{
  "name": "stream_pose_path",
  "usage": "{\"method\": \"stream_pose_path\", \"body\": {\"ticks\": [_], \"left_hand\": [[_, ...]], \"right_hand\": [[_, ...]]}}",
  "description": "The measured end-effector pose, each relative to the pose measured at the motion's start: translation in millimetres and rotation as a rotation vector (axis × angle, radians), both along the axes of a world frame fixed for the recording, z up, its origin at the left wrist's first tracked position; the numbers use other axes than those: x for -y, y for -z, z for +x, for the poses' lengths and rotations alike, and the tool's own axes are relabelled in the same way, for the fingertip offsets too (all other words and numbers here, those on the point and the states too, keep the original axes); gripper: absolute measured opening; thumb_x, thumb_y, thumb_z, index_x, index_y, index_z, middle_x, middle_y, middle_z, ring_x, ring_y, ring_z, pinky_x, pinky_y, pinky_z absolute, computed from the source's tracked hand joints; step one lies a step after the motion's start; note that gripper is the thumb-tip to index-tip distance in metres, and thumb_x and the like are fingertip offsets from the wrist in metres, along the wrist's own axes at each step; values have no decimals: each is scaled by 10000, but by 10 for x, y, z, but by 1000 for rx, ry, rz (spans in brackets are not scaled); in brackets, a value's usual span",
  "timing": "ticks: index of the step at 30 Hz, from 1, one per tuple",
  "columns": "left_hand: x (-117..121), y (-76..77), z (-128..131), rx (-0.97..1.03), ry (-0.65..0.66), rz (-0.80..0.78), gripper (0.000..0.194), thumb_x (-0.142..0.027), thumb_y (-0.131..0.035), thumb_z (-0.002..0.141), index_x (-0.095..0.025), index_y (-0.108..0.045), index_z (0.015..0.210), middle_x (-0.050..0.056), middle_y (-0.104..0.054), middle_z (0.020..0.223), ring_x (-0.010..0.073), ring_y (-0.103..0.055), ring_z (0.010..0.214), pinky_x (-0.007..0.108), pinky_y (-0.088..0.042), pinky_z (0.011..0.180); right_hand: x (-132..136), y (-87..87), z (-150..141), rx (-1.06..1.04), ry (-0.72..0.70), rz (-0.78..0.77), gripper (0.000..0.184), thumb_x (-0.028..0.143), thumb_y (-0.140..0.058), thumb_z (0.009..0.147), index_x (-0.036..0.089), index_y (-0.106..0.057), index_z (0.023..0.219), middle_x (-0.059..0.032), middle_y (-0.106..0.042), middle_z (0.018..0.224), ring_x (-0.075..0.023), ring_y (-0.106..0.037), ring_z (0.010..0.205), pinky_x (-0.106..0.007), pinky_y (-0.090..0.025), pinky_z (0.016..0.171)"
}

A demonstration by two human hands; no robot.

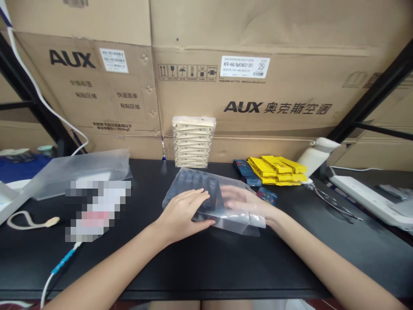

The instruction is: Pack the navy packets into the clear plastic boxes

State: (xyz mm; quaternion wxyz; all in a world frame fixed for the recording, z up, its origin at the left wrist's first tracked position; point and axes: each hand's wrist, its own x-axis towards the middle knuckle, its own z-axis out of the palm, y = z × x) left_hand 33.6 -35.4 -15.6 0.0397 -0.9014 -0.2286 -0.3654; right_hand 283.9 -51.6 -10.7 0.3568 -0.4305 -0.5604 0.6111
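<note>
A frosted clear plastic bag [193,183] lies on the black table [206,262], with dark blue packets showing through it. My left hand [183,211] rests on top of the bag, fingers flat and slightly curled over its near edge. My right hand [240,200] is inside the bag's open end, fingers stretched out among the dark packets and seen through the plastic.
A wrapped stack of beige packets [193,141] stands against the cardboard boxes [258,77]. Yellow packets [279,168] and blue ones [244,171] lie right of it, scissors [329,199] beyond. More frosted bags [80,172] lie at the left. A white power strip [361,196] sits far right.
</note>
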Motion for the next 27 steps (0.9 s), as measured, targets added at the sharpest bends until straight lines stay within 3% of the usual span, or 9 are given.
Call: {"method": "stream_pose_path", "body": {"ticks": [4, 6, 12, 17, 19, 23, 27], "left_hand": [[43, -22, -9, -60, 91, 27, 424, -457, -643, 800, -152, -628, 1094, 83, -698, 1160, 239, -643, 1115, 361, -547, 926], [69, -31, -1, -102, 105, 34, 434, -462, -634, 806, -156, -629, 1114, 75, -680, 1198, 255, -622, 1143, 378, -544, 916], [81, -66, 40, -203, 75, 0, 451, -444, -566, 861, -161, -592, 1212, 67, -630, 1280, 265, -570, 1172, 409, -504, 914], [54, -60, 64, -206, 63, 3, 422, -446, -535, 879, -171, -597, 1192, 70, -634, 1267, 256, -559, 1148, 406, -480, 906], [45, -55, 65, -197, 64, 7, 430, -451, -542, 875, -168, -598, 1192, 71, -638, 1258, 258, -560, 1143, 410, -476, 904], [40, -53, 53, -168, 66, 4, 436, -445, -566, 862, -155, -608, 1185, 66, -653, 1235, 260, -568, 1132, 410, -477, 902], [50, -53, 47, -159, 61, -7, 431, -436, -573, 860, -152, -613, 1182, 59, -655, 1233, 257, -566, 1135, 406, -475, 908]], "right_hand": [[17, -31, -21, 83, 79, -101, 665, 398, -743, 715, 207, -486, 1298, -61, -690, 968, -139, -659, 721, -269, -570, 615], [24, -52, -36, 100, 104, -129, 669, 418, -724, 732, 184, -478, 1308, -34, -682, 836, -124, -637, 644, -257, -560, 584], [33, -118, 30, 124, 96, -85, 405, 362, -706, 714, 198, -634, 1077, -48, -673, 1006, -143, -653, 797, -219, -546, 606], [20, -96, 150, 2, 75, -123, 734, 180, -698, 630, 277, -445, 1312, -31, -683, 1045, -167, -677, 839, -302, -558, 731], [-4, -76, 171, -63, 58, -116, 735, 122, -694, 590, 251, -481, 1281, -45, -681, 1088, -173, -671, 890, -302, -552, 763], [-60, -26, 157, -149, 71, -78, 569, 55, -716, 504, 180, -640, 1054, -46, -716, 989, -157, -668, 830, -271, -539, 767], [-108, 47, 130, -166, 143, -143, 327, 106, -704, 597, 160, -683, 919, -43, -723, 928, -153, -674, 808, -279, -528, 801]]}}
